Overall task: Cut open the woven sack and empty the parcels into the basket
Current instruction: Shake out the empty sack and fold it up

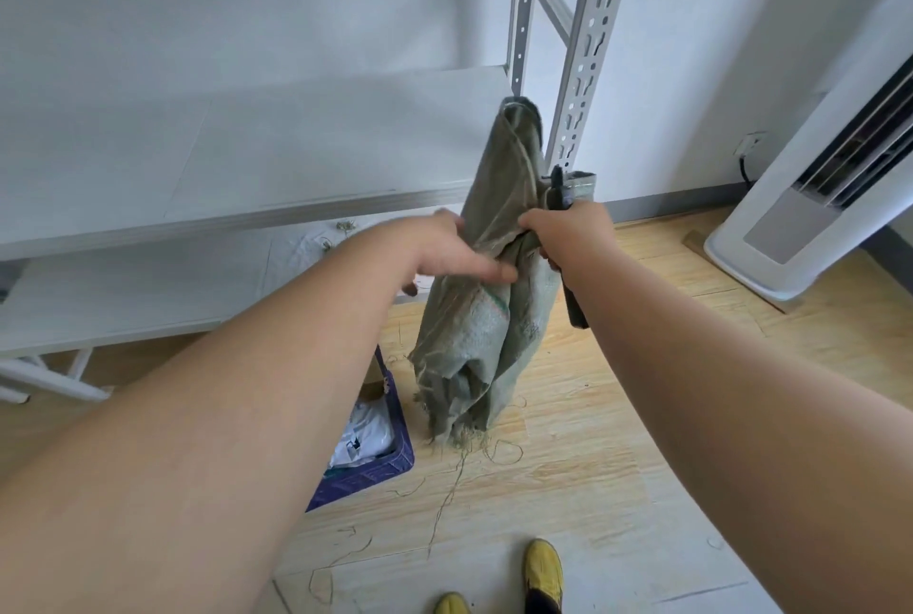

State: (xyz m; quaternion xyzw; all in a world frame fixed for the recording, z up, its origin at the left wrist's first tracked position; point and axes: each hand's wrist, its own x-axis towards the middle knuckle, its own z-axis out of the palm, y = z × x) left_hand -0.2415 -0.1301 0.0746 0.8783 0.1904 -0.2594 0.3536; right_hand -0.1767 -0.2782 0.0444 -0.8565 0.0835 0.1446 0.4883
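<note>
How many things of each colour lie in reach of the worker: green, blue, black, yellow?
Green: 1, the woven sack
Blue: 1, the basket
Black: 1, the cutter
Yellow: 2, the shoes
Total: 5

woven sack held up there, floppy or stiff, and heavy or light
Probably floppy: the woven sack droops in soft folds below the right hand gripping it. Likely light now, hanging slack and flat. Its frayed bottom edge may shed threads, like those on the floor.
</note>
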